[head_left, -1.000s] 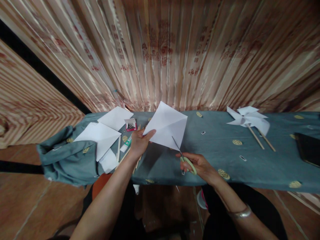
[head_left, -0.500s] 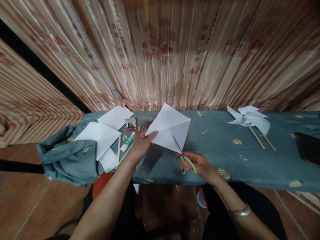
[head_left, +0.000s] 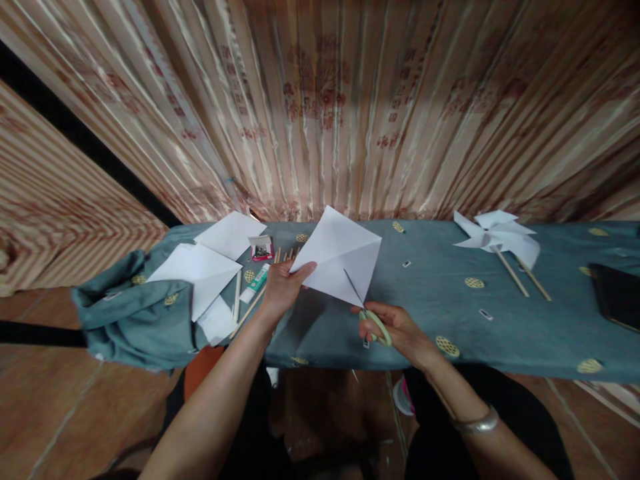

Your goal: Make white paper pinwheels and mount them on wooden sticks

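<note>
The left grip [head_left: 281,288] is pinching a creased white paper square [head_left: 345,247]; to its right, the right grip [head_left: 400,330] is holding pale-green-handled scissors [head_left: 383,327], only one blade [head_left: 354,287] showing.

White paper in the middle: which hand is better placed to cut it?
Probably the right: the right hand grips the green-handled scissors, with a blade showing over the near part of the white paper. The left hand holds the paper's left corner.

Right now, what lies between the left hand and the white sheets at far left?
The head view shows a green-and-white tube and pale sticks there.
</note>
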Motion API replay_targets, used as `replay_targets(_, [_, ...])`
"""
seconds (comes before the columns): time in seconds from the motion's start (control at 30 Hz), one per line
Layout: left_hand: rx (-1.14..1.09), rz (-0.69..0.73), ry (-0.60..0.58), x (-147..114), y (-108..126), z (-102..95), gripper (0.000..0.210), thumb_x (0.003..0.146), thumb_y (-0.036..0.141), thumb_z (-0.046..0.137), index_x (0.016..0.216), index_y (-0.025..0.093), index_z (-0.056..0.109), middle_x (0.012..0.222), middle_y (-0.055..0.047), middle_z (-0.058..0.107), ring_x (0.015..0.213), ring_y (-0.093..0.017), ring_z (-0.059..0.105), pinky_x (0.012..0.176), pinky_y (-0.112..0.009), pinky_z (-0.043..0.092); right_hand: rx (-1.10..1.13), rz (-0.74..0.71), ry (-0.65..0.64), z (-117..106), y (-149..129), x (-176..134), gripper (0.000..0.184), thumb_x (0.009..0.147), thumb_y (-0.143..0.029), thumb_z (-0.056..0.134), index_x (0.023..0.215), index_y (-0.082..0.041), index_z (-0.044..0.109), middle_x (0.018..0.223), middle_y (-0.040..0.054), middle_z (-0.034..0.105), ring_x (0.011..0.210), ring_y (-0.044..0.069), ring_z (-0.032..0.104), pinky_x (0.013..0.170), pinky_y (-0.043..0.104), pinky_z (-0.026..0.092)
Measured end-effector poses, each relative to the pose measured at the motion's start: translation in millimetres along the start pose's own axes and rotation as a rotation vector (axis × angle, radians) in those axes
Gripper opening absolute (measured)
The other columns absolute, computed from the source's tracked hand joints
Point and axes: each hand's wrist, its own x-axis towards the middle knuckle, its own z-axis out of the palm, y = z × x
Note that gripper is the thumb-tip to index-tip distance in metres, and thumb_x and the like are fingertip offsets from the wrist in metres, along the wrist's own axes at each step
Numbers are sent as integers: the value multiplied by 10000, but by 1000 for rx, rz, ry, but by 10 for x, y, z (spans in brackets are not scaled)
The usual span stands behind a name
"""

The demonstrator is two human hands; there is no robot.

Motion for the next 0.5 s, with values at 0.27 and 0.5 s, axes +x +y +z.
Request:
replay_targets(0.27, [-10, -6, -19, -6, -33, 16, 299, 620, 398, 775, 516, 153, 638, 483, 15, 566, 445, -102, 478, 429, -225, 391, -7, -47, 20, 11, 35, 17, 537, 572, -599, 829, 847, -159, 688, 639, 2, 631, 523, 94, 529, 511, 238, 443])
replay_targets(0.5, [-17, -29, -11, -8, -20, 19, 298, 614, 393, 787, 524, 147, 645, 481, 13, 570, 442, -102, 483, 419, -224, 386, -7, -62, 23, -1, 70, 29, 512, 590, -594, 817, 829, -160, 687, 625, 0, 632, 503, 87, 518, 508, 238, 434])
